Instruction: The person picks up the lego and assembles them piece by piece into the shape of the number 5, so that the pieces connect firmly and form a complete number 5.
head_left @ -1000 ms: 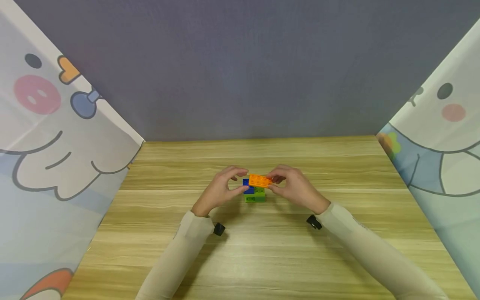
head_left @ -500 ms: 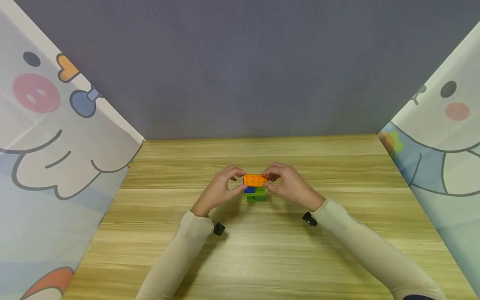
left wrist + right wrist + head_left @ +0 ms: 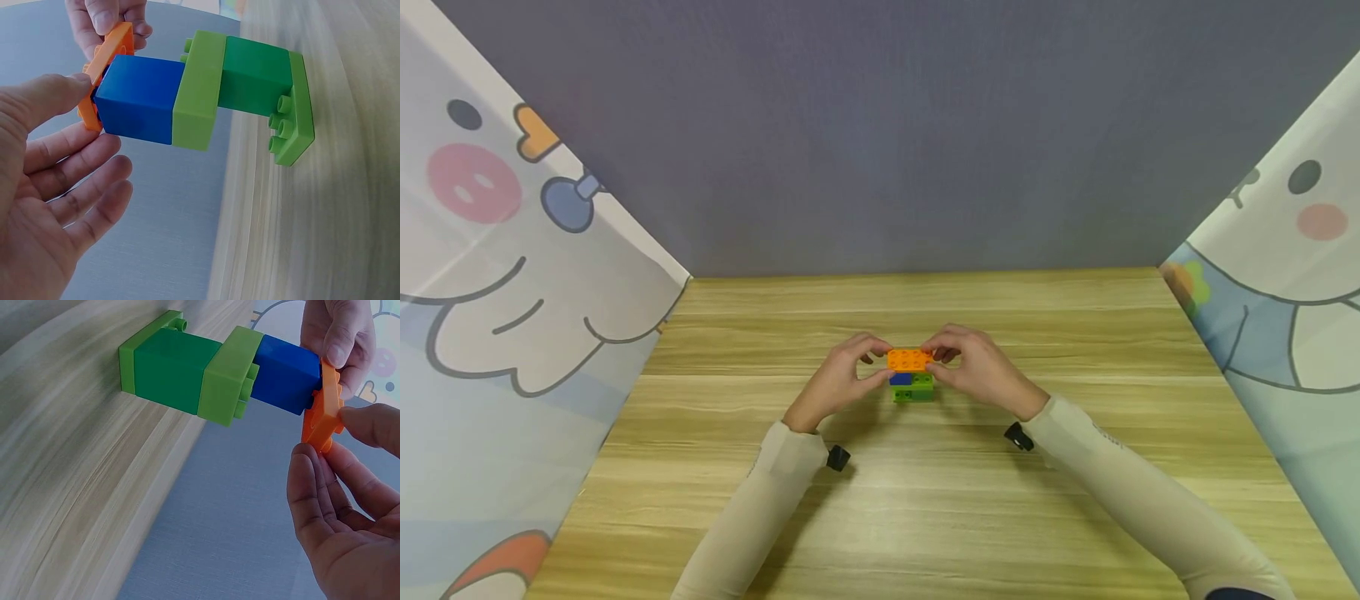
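An orange building brick [image 3: 907, 360], flat and studded, lies across the top of a small tower. Under it is a blue brick [image 3: 140, 97], then a light green brick [image 3: 203, 87], a dark green brick [image 3: 253, 75] and a thin light green base brick [image 3: 303, 106] on the table. My left hand [image 3: 842, 377] pinches the orange brick's left end between thumb and index finger. Its right end, which overhangs the blue brick, is pinched by my right hand [image 3: 988, 375]. Whether the orange brick is fully pressed down, I cannot tell.
The wooden table [image 3: 910, 517] meets a grey wall [image 3: 910, 150] at the back. Cartoon-printed panels stand to the left [image 3: 550, 325] and right [image 3: 1300, 333]. A small black wrist camera [image 3: 838, 457] hangs by the left cuff, another black device [image 3: 1018, 437] by the right.
My right hand has moved left with the orange brick, bringing it from a tilt to straight over the blue brick. My left fingers now pinch its left end. Little differs over the last half second.
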Action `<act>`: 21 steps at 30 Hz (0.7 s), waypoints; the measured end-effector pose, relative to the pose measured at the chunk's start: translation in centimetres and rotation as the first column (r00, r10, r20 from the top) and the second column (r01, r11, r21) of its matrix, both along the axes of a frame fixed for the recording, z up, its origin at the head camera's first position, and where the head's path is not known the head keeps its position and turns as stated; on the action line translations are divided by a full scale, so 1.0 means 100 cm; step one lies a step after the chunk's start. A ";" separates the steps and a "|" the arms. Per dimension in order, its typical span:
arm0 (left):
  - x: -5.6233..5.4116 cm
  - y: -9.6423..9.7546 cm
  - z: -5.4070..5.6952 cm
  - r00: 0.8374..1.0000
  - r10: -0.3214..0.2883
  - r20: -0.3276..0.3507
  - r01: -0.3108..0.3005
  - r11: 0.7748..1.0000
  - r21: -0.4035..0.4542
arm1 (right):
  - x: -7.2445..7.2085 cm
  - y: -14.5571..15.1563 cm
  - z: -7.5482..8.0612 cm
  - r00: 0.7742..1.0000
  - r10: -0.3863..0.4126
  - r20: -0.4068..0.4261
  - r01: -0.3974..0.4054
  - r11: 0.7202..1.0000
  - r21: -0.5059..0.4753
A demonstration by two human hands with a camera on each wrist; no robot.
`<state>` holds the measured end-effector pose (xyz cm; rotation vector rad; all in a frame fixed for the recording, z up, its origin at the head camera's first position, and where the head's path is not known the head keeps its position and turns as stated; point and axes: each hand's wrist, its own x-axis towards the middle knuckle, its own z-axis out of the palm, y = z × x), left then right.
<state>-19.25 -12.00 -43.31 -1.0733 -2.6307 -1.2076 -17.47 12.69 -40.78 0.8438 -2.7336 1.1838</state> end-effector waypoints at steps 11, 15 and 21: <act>0.000 0.000 -0.002 1.000 0.002 0.013 -0.002 1.000 -0.013 | -0.001 0.001 -0.002 1.000 0.009 -0.007 -0.009 1.000 -0.005; 0.000 0.000 -0.003 1.000 0.013 0.017 -0.012 0.999 -0.030 | -0.001 0.001 -0.002 1.000 0.013 0.007 -0.013 1.000 -0.001; 0.000 0.000 -0.002 1.000 0.020 0.010 -0.019 0.999 -0.032 | 0.000 0.002 -0.002 0.999 0.021 0.027 -0.020 1.000 -0.010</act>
